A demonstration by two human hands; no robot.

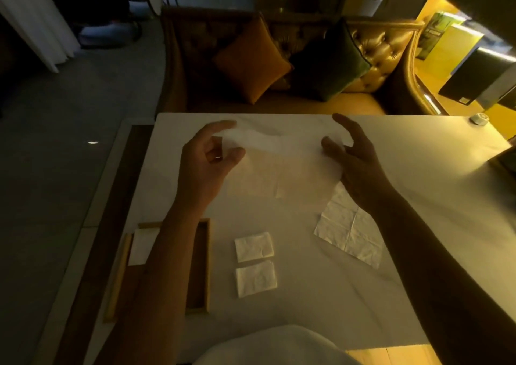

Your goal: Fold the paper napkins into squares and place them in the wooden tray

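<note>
I see my left hand (pixel 208 163) and right hand (pixel 356 166) raised over the white table (pixel 418 175), holding an open napkin (pixel 279 166) stretched between them at about 12 o'clock from my body. The left thumb and forefinger pinch its upper left corner. The right thumb presses its right edge against a finger, and the other fingers are spread wide. The sheet is blurred.

The wooden tray (pixel 208 264) sits at 9 o'clock on the table, partly under my left forearm, with one folded white napkin (pixel 142 246) at its left end. Just right of the tray, two folded squares lie on the tablecloth, one (pixel 253 246) just above the other (pixel 256 278), apart. At 3 o'clock a flat creased napkin (pixel 349 233) lies partly beneath my right forearm.

At 1 o'clock, far off, a green leaflet (pixel 438 27) carries print too small to read.
</note>
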